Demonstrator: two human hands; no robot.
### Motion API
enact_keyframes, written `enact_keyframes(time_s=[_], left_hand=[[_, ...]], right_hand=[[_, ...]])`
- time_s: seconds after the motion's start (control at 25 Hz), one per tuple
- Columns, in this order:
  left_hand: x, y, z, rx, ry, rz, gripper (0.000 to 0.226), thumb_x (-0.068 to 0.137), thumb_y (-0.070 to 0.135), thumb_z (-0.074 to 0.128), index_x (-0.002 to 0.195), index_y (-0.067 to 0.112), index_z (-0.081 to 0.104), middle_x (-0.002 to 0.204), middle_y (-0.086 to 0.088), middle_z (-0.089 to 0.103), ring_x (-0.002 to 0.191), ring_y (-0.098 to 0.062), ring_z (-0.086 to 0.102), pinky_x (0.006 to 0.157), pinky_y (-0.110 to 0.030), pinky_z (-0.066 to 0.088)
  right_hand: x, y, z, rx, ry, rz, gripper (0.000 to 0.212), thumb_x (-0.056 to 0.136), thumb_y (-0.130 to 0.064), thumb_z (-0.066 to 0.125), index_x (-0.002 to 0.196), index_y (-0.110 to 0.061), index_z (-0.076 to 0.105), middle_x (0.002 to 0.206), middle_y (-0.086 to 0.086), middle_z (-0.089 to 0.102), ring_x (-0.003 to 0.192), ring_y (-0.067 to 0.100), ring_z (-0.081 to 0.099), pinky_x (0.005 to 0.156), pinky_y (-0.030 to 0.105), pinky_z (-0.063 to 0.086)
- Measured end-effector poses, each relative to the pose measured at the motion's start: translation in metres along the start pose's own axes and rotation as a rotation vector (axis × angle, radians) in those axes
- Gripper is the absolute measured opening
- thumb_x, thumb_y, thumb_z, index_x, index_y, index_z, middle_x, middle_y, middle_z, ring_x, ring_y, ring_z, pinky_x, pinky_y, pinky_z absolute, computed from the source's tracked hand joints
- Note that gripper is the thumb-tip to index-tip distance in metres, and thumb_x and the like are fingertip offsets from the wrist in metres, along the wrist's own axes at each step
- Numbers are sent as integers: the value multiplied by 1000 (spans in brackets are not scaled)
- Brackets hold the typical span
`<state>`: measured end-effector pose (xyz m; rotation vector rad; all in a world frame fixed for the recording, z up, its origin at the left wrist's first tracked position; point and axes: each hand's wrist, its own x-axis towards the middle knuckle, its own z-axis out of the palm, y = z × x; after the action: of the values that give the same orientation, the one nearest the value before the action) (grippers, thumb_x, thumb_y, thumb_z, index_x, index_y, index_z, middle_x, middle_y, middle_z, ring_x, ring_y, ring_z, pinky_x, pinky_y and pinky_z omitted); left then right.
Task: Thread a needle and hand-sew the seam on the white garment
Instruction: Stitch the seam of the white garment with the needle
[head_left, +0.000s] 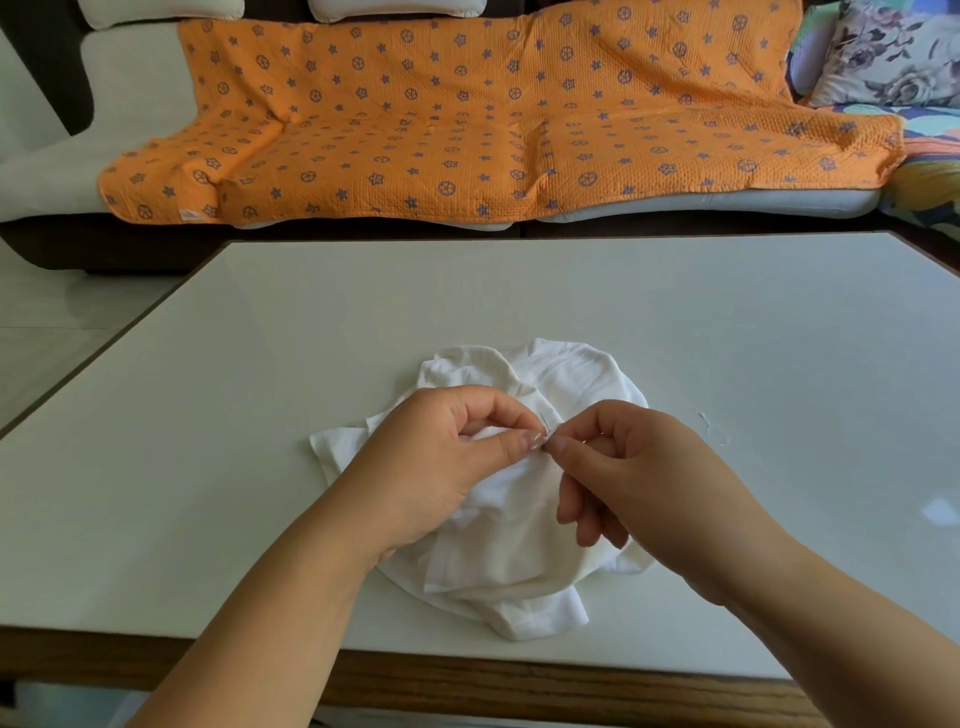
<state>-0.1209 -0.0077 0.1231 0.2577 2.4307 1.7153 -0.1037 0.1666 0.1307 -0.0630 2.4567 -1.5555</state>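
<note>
A crumpled white garment (524, 561) lies on the white table (260, 415) near its front edge. My left hand (441, 462) pinches a fold of the garment between thumb and fingers. My right hand (639, 478) pinches a thin needle (544, 422) right beside the left thumb tip. The needle's tip sticks up out of the fabric. No thread shows clearly between the hands.
A short loose piece of white thread (712, 428) lies on the table to the right of the garment. Behind the table stands a sofa under an orange patterned blanket (467, 119). A floral cushion (893, 52) sits at the far right. The table's wooden front edge (467, 680) runs below my forearms.
</note>
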Motion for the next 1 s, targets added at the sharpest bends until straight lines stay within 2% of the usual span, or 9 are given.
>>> enact_keyframes(time_s=[0.16, 0.28, 0.44, 0.52, 0.68, 0.8, 0.88, 1.0], left_hand=[[-1, 0, 1, 15, 41, -11, 3, 84, 23, 74, 85, 25, 72, 83, 14, 74, 84, 5, 67, 81, -12, 47], [0, -2, 3, 2, 54, -18, 11, 82, 17, 76, 85, 25, 70, 82, 11, 75, 81, 3, 67, 80, -16, 48], [-1, -2, 7, 138, 96, 70, 18, 85, 13, 73, 79, 26, 62, 82, 13, 74, 81, 0, 67, 80, -19, 50], [-4, -1, 9, 239, 117, 125, 21, 87, 13, 69, 80, 29, 57, 84, 16, 73, 81, -2, 67, 76, -18, 50], [-6, 1, 12, 306, 118, 179, 23, 86, 15, 70, 80, 30, 54, 78, 21, 70, 74, 2, 65, 67, -10, 46], [-3, -2, 9, 281, 122, 168, 25, 85, 18, 74, 78, 30, 54, 82, 21, 71, 79, 1, 65, 72, -10, 45], [-2, -5, 7, 264, 119, 152, 25, 84, 17, 75, 77, 30, 54, 82, 21, 71, 81, 2, 64, 74, -8, 43], [-2, -6, 7, 242, 100, 143, 26, 84, 16, 75, 78, 31, 54, 83, 20, 72, 84, 6, 64, 75, -5, 39]], right_hand=[[0, 0, -1, 137, 18, -2, 9, 98, -17, 55, 94, -9, 57, 69, 3, 74, 51, 13, 63, 51, 19, 47], [0, 1, 0, 205, 7, -6, 4, 97, -13, 56, 100, -12, 54, 73, 6, 75, 57, 16, 68, 57, 22, 51], [2, 3, 4, 258, -18, -8, 21, 96, -15, 58, 115, -21, 51, 77, 9, 75, 65, 23, 71, 64, 26, 55], [3, 3, 3, 286, -78, -2, 21, 98, -16, 56, 118, -20, 56, 78, 11, 75, 68, 25, 72, 65, 28, 57], [4, 0, -1, 346, -117, 60, 17, 98, -21, 54, 100, -14, 69, 78, 13, 75, 71, 27, 73, 59, 28, 56], [8, 4, -3, 201, 63, 50, 17, 94, -21, 59, 87, -23, 74, 74, 1, 75, 66, 14, 70, 56, 24, 49], [11, 5, -8, 132, 145, 35, 17, 89, -24, 61, 81, -26, 76, 74, -8, 73, 64, 5, 63, 61, 22, 44], [10, 4, -10, 98, 77, 32, 15, 84, -41, 67, 81, -31, 78, 80, -16, 73, 74, -2, 63, 72, 23, 47]])
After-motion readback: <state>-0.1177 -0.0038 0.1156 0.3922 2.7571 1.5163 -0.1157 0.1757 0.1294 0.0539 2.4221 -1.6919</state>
